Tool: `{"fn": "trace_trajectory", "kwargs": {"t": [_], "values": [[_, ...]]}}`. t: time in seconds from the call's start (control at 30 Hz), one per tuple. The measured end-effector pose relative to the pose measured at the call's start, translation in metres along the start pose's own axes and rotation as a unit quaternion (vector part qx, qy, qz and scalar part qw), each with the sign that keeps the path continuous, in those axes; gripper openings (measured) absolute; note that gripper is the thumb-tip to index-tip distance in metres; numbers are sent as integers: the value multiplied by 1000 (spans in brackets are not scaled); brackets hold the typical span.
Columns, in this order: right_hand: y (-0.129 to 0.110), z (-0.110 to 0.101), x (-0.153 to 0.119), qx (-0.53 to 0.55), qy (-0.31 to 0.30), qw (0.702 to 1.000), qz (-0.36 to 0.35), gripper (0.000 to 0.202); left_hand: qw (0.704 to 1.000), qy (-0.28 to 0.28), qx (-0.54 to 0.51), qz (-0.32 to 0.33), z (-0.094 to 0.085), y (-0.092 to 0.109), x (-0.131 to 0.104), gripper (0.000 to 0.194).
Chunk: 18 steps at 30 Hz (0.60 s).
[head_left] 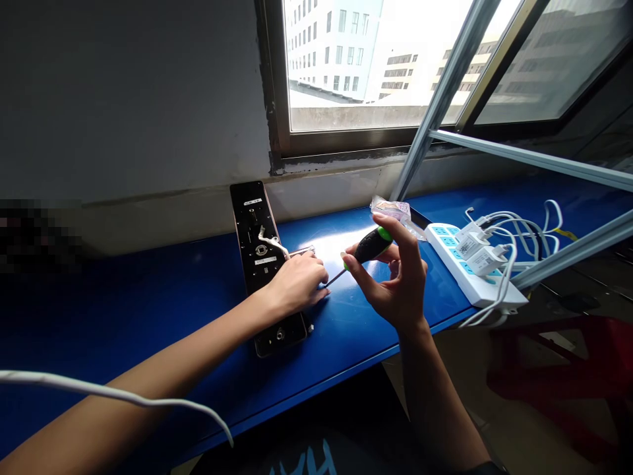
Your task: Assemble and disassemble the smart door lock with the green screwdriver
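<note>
A long black panel (252,224) with metal fittings, white labels and a short white cable lies on the blue table, partly under my left arm. My left hand (299,282) reaches over the panel's right edge, its fingers closed round a small part at the screwdriver's tip that is mostly hidden. In my right hand (390,277) is a black and green screwdriver (370,245), gripped by the handle between thumb and fingers. Its shaft points down and left to my left fingertips.
On the right, a white power strip (457,267) holds chargers and tangled white cables. A clear plastic bag (393,208) rests near the wall. Metal frame bars cross the right side. A white cable (123,394) crosses the lower left; a red stool (564,359) stands below.
</note>
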State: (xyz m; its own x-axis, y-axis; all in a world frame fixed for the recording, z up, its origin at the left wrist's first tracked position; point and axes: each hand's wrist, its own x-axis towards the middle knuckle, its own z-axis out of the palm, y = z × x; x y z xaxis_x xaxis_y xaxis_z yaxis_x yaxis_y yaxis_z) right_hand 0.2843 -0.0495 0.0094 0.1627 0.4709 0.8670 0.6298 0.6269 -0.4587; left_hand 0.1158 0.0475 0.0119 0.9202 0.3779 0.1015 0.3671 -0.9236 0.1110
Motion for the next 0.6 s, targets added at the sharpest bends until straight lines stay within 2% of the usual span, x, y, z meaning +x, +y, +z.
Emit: {"fn": "trace_trajectory", "kwargs": {"t": [0.2,0.43,0.6], "values": [[-1,-4,2,-17,0,1000,-12,69,1000,-13,-4,1,3,-2,6,7],[2,-5,0,-21,11,1000,-9,65,1000,8,-19,-3,6,-4,7,10],[-4,-3,4,1,27,999,-19,66,1000,14,-10,3,-3,1,4,13]]}}
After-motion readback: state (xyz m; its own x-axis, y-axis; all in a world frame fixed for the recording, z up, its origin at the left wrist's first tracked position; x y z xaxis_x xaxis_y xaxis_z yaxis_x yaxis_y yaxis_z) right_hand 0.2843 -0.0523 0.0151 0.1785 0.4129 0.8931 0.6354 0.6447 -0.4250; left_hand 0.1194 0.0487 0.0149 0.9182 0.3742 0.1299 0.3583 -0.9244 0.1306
